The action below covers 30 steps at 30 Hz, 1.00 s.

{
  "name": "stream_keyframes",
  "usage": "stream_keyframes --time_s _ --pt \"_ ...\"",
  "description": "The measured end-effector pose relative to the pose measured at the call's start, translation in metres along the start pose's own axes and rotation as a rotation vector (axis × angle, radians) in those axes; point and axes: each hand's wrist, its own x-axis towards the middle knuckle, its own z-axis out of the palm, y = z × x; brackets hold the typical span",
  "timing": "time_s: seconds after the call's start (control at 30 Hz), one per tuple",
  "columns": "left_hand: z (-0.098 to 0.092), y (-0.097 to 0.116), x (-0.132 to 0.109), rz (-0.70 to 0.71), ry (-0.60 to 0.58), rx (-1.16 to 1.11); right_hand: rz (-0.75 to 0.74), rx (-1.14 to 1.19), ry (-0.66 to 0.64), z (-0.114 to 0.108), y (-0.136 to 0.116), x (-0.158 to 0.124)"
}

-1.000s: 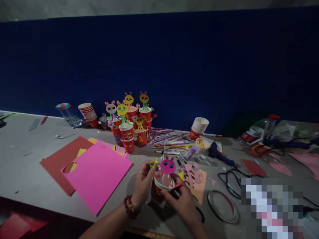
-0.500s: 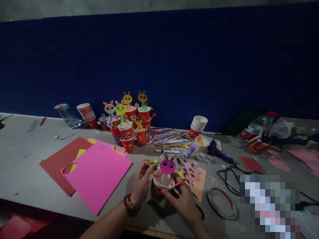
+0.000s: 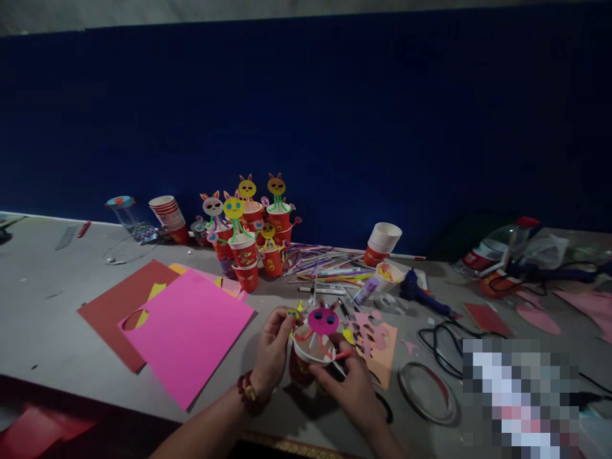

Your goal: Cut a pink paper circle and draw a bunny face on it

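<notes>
Low in the middle of the view stands a red paper cup [image 3: 302,368] with a pale rim. A magenta round paper face [image 3: 323,321] with blue eyes and small ears rises over it, and red bent strips [image 3: 325,345] reach out at the sides. My right hand [image 3: 351,376] is closed around the cup's right side, thumb at the front. At the left rim, my left hand [image 3: 275,341] pinches a small yellow paper piece [image 3: 293,313] with a blue-green mark. Whether that piece is joined to a strip is hidden by the fingers.
Finished cup figures [image 3: 243,248] cluster behind. Pink paper [image 3: 191,338] overlaps brown paper [image 3: 119,319] on the left. Coloured sticks [image 3: 325,264], a glue stick [image 3: 366,290], a blue glue gun [image 3: 421,294], a cut orange sheet [image 3: 382,357], a tape ring [image 3: 427,393] and black cable [image 3: 440,344] lie rightward.
The yellow piece in my left fingers has turned and sits slightly lower against them. My right hand keeps its hold on the cup. The view has shifted slightly.
</notes>
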Motion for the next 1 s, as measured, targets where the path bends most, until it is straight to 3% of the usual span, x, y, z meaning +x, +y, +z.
stream_keyframes --time_s 0.17,0.8,0.93,1.0 --pt "-0.001 -0.005 -0.002 -0.068 -0.001 -0.098 0.003 0.030 0.006 0.000 -0.001 0.001" --pt "0.006 0.007 -0.001 0.010 0.029 0.061 0.008 -0.024 0.008 -0.001 -0.007 0.000" --pt "0.004 0.006 -0.001 -0.011 -0.023 0.055 0.027 0.035 0.019 -0.002 -0.008 0.000" --pt "0.001 0.005 -0.001 -0.030 -0.121 0.058 0.045 0.069 0.028 -0.005 -0.010 0.001"
